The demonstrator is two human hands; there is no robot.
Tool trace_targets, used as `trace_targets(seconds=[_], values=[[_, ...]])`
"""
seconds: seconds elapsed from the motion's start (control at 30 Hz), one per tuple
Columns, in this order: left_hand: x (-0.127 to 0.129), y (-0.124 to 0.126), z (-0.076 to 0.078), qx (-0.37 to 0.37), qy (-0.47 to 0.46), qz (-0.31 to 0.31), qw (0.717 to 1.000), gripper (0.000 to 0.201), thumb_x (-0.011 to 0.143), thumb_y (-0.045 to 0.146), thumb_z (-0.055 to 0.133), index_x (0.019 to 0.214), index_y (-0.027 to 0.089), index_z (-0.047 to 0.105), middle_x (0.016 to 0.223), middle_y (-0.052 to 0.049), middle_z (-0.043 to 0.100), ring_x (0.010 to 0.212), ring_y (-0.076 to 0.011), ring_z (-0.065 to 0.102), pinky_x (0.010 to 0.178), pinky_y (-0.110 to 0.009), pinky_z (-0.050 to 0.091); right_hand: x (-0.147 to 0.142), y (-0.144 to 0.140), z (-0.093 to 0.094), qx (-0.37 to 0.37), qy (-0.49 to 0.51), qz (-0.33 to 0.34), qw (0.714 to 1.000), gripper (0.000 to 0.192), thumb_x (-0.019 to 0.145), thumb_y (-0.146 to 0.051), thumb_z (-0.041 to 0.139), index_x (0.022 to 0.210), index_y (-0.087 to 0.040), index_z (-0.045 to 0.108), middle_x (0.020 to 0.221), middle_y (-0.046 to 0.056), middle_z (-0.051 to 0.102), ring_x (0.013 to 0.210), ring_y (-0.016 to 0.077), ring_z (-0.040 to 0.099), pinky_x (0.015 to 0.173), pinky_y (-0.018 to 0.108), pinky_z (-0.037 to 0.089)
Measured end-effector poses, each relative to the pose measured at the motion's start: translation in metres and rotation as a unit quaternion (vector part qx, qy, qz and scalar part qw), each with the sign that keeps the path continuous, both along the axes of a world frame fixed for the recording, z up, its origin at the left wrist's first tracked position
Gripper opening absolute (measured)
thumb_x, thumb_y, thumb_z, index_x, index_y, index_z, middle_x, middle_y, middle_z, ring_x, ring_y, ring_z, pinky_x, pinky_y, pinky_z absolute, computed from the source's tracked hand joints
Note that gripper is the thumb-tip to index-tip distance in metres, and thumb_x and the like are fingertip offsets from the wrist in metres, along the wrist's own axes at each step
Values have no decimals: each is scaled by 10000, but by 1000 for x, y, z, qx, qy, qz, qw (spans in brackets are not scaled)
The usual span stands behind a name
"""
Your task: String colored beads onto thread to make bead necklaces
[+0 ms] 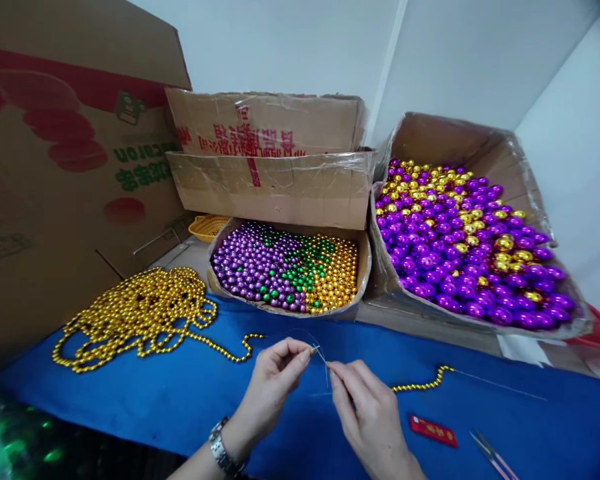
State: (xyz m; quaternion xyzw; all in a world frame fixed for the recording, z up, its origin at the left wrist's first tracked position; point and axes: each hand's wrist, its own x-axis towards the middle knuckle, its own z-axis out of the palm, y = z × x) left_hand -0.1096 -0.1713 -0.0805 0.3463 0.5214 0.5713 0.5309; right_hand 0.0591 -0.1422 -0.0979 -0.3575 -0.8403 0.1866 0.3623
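Note:
My left hand (pixel 275 380), with a metal wristwatch, pinches a thin clear thread (pixel 323 357) between thumb and forefinger. My right hand (pixel 367 410) pinches the same thread just to the right of it, above the blue cloth (pixel 180 400). The thread loops up faintly towards the bead box. A short strand of small gold beads (pixel 423 385) lies on the cloth to the right of my right hand, with thread trailing off to the right. A large heap of strung gold beads (pixel 140 313) lies at the left, its tail (pixel 230 352) reaching towards my left hand.
A shallow cardboard box (pixel 287 268) of purple, green and gold beads stands ahead. A bigger box (pixel 467 240) of purple and gold beads is on the right. A red card (pixel 434 430) and scissors (pixel 493 457) lie at the lower right. A large carton (pixel 65 167) walls the left; a yellow basket (pixel 207 227) sits behind.

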Motion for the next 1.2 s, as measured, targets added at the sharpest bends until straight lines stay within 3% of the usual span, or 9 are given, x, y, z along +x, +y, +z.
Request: trace_targets(seconds=[0.27,0.37,0.5,0.63,0.7,0.77,0.9,1.03,1.2], values=[[3,7,2,-31,-67,-24,997,238,755,344,693,816,119,648,649,13,502,486,-42,336,455,-193,269,-4,-2,0,-24,-15,28,999,243,923,-197,423,1019,-206,647,777,56,603,681,158,608,641,249,483],[3,10,2,-41,-89,-38,994,212,762,318,692,740,130,597,555,50,406,469,-47,305,450,-194,259,-4,-4,10,-146,27,71,986,205,921,-222,449,1013,-214,632,782,37,627,663,144,623,627,232,505],[6,14,-2,-56,-203,-39,977,185,787,283,671,738,145,557,543,71,343,452,-40,251,434,-188,213,-5,-4,15,-322,154,118,927,249,951,-224,418,1158,-230,556,920,37,661,723,128,660,660,228,550],[20,18,-10,-60,-303,-28,951,189,778,241,682,717,134,538,562,65,366,459,-33,286,432,-176,209,-12,1,-3,-126,158,106,974,335,907,-103,480,1196,-242,574,1099,69,612,1003,167,606,867,283,510],[27,19,-14,-67,-329,-14,942,208,758,221,702,699,133,523,567,66,377,455,-27,298,431,-169,218,-15,3,-13,-13,144,96,985,394,894,-60,484,1239,-236,554,1115,84,603,1030,171,587,883,283,498],[31,20,-18,-86,-333,0,939,213,736,219,720,714,138,525,595,59,415,473,-30,343,451,-164,262,-16,4,-19,28,142,90,985,365,893,-59,493,1204,-232,575,1077,78,620,993,166,598,857,278,504],[23,26,-30,-97,-215,4,972,209,757,306,685,754,153,543,731,7,530,658,-102,489,598,-214,394,-3,12,-10,-91,189,3,978,150,943,-187,458,914,-220,602,828,21,640,756,133,624,694,259,511],[13,37,-48,-26,65,25,997,254,790,387,616,698,165,533,676,13,509,652,-129,443,601,-228,353,37,36,21,-238,328,-96,909,220,989,-365,338,898,-222,478,786,9,672,515,96,585,499,223,480],[24,43,-64,43,265,-13,963,241,818,382,556,679,184,553,664,-13,532,643,-171,465,607,-256,335,96,64,75,-162,429,-176,871,229,932,-446,458,905,-218,459,671,-8,673,436,96,557,398,176,434]])
